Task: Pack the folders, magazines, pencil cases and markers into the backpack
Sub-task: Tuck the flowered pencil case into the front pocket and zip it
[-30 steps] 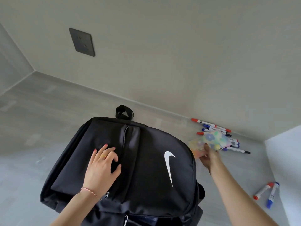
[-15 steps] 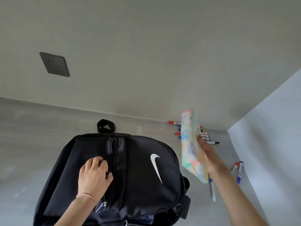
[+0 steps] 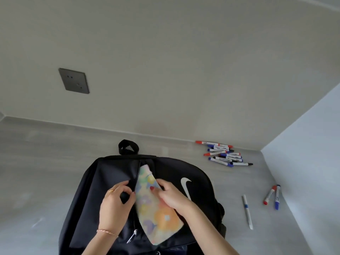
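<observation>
Two hands work at the black backpack (image 3: 103, 190), which lies flat on the grey floor (image 3: 36, 172) and serves as my landmark. My left hand (image 3: 115, 203) curls its fingers round the left edge of the open front zip pocket and holds the fabric aside. My right hand (image 3: 172, 195) pinches the pastel floral pencil case (image 3: 156, 214) between thumb and fingers; the case's far end sits inside the pocket slit near the backpack's top, while its near end lies out on the front panel. A silver zipper pull (image 3: 131, 236) hangs just below my left wrist. Beyond the backpack's upper right corner, close to the wall, lies a heap of markers (image 3: 223, 154) with red, blue and black caps. To the backpack's right lies a single white marker (image 3: 247, 211), and further right a red and blue pair (image 3: 272, 196) lying close together. A dark wall socket (image 3: 74, 80) sits above the backpack, to the left.
</observation>
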